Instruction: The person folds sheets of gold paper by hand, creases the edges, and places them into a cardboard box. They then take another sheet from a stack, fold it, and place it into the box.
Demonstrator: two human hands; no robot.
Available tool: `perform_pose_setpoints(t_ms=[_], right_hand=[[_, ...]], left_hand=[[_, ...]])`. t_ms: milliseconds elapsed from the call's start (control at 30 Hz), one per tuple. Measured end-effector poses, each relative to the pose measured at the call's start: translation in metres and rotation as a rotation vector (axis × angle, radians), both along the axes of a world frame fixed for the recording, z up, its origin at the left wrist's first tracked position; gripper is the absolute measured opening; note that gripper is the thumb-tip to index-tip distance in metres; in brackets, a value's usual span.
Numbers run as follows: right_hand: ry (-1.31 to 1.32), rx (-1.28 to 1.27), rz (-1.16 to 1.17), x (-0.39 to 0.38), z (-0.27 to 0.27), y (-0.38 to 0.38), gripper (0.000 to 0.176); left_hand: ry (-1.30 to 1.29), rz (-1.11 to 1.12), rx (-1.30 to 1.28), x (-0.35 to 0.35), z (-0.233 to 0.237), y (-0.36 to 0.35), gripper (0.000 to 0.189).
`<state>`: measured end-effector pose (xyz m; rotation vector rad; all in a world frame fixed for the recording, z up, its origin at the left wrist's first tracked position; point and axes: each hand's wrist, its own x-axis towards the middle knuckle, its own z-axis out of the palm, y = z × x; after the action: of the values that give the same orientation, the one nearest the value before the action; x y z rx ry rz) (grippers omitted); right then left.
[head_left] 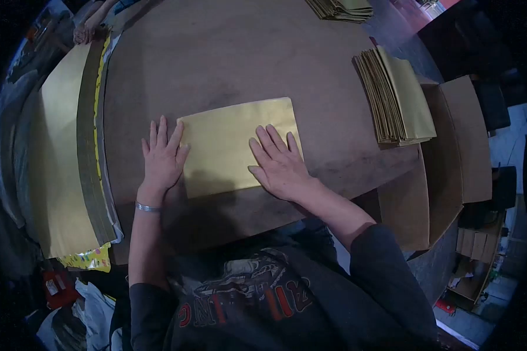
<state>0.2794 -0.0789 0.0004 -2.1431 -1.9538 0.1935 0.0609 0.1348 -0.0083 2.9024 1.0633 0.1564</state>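
A flat, gold rectangular piece (222,146) lies on the brown table (216,64) in front of me. My left hand (163,157) rests at its left edge, fingers spread, the thumb side touching the piece. On the right part of the piece, my right hand (281,167) lies flat with its fingers apart. Neither hand grips anything. A long stack of gold sheets (58,146) sits along the table's left side, with yellow patterned material (98,117) at its inner edge.
A thick pile of folded gold pieces (392,96) stands at the table's right edge, and another pile (342,9) is at the far edge. An open cardboard box (404,205) is beside the table at right. Another person's hand (84,33) is at the far left.
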Motion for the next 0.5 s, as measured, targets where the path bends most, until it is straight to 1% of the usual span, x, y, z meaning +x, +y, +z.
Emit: perform_pose_setpoints(t_ms=[100, 167, 200, 233, 300, 333, 400, 433, 467, 500], right_hand=[[-0.109, -0.084, -0.065, 0.021, 0.009, -0.027, 0.058], [-0.101, -0.118, -0.08, 0.035, 0.007, -0.044, 0.059], [-0.076, -0.185, -0.082, 0.039, 0.013, -0.051, 0.061], [-0.088, -0.172, -0.087, 0.042, 0.018, -0.056, 0.061], [-0.123, -0.29, -0.007, 0.046, 0.027, -0.069, 0.065], [-0.115, -0.245, 0.015, 0.047, 0.03, -0.073, 0.067], [-0.098, -0.279, 0.074, 0.051, 0.042, -0.07, 0.065], [-0.175, -0.091, 0.13, 0.053, 0.038, -0.071, 0.056], [-0.185, -0.083, 0.111, 0.057, 0.035, -0.07, 0.056], [-0.21, -0.06, 0.208, 0.059, 0.038, -0.065, 0.052]], left_hand=[[-0.037, 0.0, 0.014, 0.0, 0.004, -0.002, 0.054], [-0.01, 0.054, -0.058, 0.003, 0.01, -0.004, 0.052], [-0.036, 0.055, -0.049, 0.002, 0.007, -0.003, 0.05], [-0.049, 0.051, -0.037, 0.0, 0.005, -0.001, 0.05], [-0.045, 0.092, -0.057, 0.002, 0.005, 0.005, 0.048], [-0.067, 0.124, -0.068, 0.004, 0.007, 0.009, 0.044], [-0.093, 0.186, -0.116, 0.009, 0.014, 0.016, 0.042], [-0.083, 0.186, -0.097, 0.009, 0.011, 0.02, 0.042], [-0.09, 0.19, -0.086, 0.01, 0.007, 0.022, 0.041], [-0.097, 0.196, -0.074, 0.01, 0.003, 0.023, 0.041]])
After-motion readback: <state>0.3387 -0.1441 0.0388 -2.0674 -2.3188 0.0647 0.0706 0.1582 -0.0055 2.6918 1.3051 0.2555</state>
